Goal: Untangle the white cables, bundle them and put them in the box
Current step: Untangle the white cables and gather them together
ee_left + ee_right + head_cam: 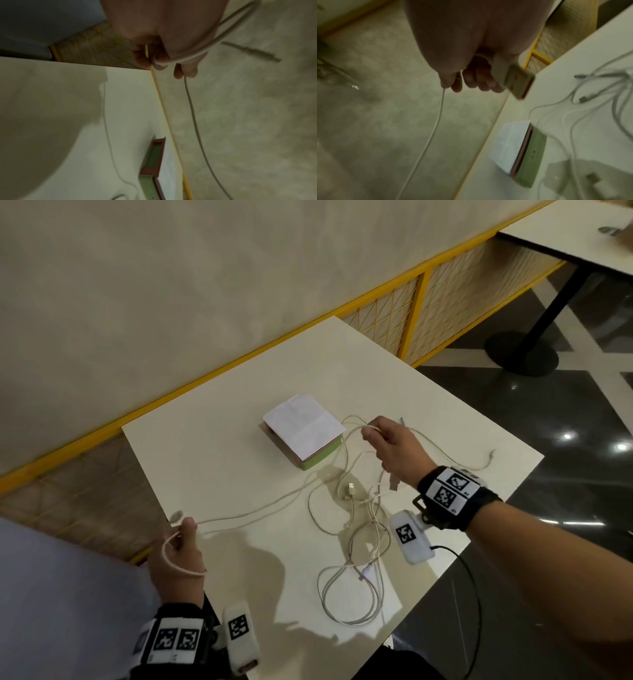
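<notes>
A long white cable [270, 505] stretches between both hands above the white table [212, 460]. My left hand [180, 549] at the near left corner pinches one end, with a loop of the cable wound round the hand [193, 54]. My right hand [387, 445] grips the same cable right of the box, and a USB plug [518, 79] sticks out by its fingers. A tangle of white cables [359, 542] lies on the table under and in front of the right hand. The green box [303, 431] with a white lid sits mid-table, closed.
The table's left and right edges drop off to a dark glossy floor [548, 422]. A yellow-framed partition [421, 306] and beige wall run behind the table. Another table [582, 241] on a black pedestal stands far right. A thin cable end [489, 455] trails toward the right edge.
</notes>
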`<act>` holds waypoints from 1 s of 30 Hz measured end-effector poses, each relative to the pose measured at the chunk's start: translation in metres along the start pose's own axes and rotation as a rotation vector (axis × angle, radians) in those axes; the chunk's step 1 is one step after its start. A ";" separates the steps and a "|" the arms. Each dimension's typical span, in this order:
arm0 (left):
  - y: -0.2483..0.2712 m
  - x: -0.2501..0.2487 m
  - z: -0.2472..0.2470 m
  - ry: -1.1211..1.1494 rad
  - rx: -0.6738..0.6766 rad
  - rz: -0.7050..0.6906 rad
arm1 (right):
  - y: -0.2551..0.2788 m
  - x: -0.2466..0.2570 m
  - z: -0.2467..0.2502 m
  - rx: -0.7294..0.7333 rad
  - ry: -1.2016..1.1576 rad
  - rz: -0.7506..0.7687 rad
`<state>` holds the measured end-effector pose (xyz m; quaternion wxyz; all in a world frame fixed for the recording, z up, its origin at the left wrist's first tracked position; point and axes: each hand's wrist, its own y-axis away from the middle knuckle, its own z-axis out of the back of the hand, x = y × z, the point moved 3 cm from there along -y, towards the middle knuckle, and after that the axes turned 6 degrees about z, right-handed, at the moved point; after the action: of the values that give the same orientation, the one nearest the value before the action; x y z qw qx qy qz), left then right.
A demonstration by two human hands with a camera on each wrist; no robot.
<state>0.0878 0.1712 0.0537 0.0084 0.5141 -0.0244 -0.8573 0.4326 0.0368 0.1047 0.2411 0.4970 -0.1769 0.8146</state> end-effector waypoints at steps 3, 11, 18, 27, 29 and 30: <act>-0.002 0.027 -0.014 0.012 0.131 0.124 | 0.005 -0.030 0.018 0.035 0.034 -0.116; 0.025 0.043 -0.033 0.188 0.428 0.498 | 0.043 -0.158 0.066 0.044 0.364 -0.430; 0.031 0.060 -0.023 0.587 0.259 0.814 | 0.043 -0.204 0.099 0.097 0.548 -0.514; 0.062 0.068 -0.009 0.986 0.128 0.831 | 0.018 -0.196 0.106 0.022 0.756 -0.394; 0.069 0.068 -0.008 1.051 0.091 0.808 | 0.029 -0.180 0.082 0.143 0.798 -0.193; 0.072 0.067 -0.009 1.078 0.074 0.798 | 0.039 -0.174 0.066 0.277 0.773 -0.081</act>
<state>0.0637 0.0959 -0.0059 0.3181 0.8218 -0.2345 -0.4105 0.5261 -0.0676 -0.0240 0.2526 0.1886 0.0576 0.9472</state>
